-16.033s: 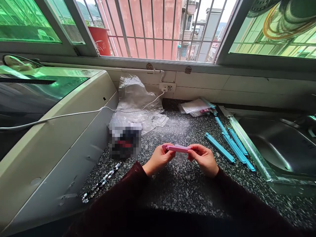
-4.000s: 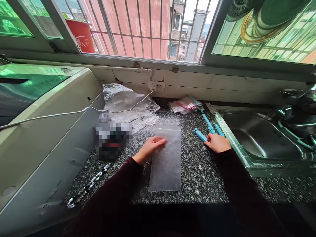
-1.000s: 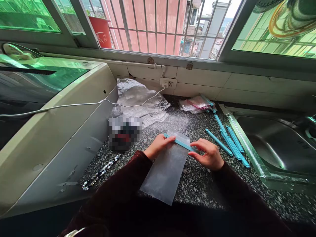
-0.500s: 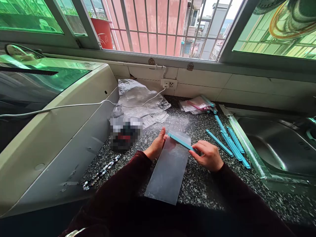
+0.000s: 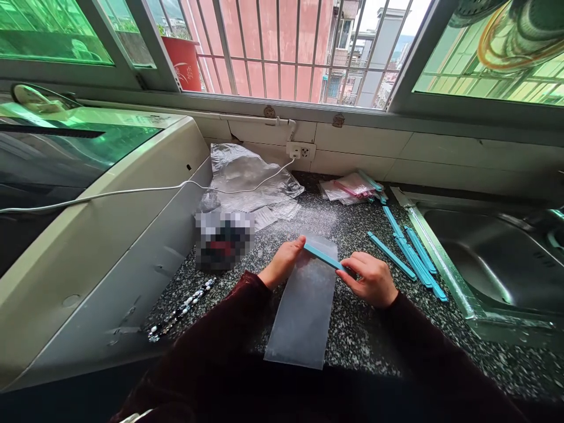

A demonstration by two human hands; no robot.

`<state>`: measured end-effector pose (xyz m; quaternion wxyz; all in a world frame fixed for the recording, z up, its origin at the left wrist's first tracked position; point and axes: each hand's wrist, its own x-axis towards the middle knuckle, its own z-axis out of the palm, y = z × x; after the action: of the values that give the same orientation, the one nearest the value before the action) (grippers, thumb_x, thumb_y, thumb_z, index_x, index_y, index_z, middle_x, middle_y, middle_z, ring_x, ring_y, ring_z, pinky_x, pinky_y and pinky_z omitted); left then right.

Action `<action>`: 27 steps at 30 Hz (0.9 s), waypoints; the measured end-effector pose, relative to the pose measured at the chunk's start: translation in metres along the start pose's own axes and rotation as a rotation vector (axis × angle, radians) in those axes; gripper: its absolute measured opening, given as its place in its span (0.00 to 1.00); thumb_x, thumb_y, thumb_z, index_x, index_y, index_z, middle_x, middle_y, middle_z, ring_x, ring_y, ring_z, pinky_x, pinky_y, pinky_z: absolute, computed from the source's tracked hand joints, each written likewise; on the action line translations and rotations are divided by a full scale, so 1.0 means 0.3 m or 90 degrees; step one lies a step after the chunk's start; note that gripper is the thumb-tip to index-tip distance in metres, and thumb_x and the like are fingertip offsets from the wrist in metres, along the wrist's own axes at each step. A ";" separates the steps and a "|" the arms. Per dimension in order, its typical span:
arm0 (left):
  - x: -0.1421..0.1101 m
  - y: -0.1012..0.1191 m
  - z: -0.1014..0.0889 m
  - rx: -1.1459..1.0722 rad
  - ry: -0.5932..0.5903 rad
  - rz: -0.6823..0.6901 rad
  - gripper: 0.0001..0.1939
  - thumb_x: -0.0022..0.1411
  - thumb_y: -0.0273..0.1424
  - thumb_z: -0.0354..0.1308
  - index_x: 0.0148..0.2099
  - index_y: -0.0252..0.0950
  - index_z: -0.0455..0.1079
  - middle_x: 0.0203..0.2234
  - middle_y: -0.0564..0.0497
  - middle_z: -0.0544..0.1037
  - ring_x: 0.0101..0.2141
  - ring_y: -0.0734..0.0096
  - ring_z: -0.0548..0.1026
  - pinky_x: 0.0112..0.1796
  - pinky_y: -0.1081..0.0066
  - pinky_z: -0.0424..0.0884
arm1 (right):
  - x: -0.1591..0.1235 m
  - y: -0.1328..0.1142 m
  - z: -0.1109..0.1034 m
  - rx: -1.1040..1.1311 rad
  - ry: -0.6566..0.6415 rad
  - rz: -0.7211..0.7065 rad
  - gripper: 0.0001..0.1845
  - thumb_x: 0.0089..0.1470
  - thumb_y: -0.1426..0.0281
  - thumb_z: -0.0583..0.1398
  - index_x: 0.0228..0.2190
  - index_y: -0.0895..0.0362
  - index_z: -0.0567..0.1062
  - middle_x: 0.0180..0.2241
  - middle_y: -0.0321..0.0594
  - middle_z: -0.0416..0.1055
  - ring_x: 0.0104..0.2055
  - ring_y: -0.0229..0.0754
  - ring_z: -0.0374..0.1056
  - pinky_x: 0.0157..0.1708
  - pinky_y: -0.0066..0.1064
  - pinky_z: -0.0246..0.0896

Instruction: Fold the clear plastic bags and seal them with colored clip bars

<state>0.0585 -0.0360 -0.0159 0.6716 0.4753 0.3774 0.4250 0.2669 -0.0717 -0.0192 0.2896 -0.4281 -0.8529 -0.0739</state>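
Observation:
A light-blue bag sealing clip [image 5: 324,257] lies across the upper part of a clear plastic bag [image 5: 302,323]. The bag hangs down towards me, over the speckled counter, with a short stretch of it showing above the clip. My left hand [image 5: 284,261] is closed on the clip's left end, thumb on top; its other fingers are partly hidden. At the right end, my right hand [image 5: 370,279] pinches the clip between thumb and curled fingers. Several more blue sealing clips [image 5: 412,258] lie loose to the right of my right hand.
A metal sink [image 5: 476,252] borders the counter on the right. Packaged clips [image 5: 352,187] lie near the wall, beside crumpled clear plastic [image 5: 247,176]. At left are a white machine [image 5: 132,235], a bead string [image 5: 185,308] and a blurred-out item [image 5: 224,241]. A white cable [image 5: 176,187] runs to a socket.
My left thumb has come down from pointing up and now presses on the clip's left end. The bag's lower edge has swung slightly right. My right hand has barely moved.

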 end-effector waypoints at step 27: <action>-0.001 -0.063 -0.006 -0.012 0.040 0.022 0.29 0.52 0.53 0.51 0.25 0.28 0.73 0.17 0.48 0.71 0.20 0.73 0.66 0.24 0.72 0.61 | 0.000 0.012 -0.002 0.055 0.107 -0.021 0.05 0.53 0.71 0.58 0.31 0.59 0.73 0.22 0.39 0.66 0.25 0.38 0.62 0.25 0.28 0.59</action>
<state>0.0608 -0.0394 -0.0344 0.6564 0.4618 0.3857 0.4550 0.2699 -0.0697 -0.0192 0.3769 -0.3937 -0.8348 -0.0775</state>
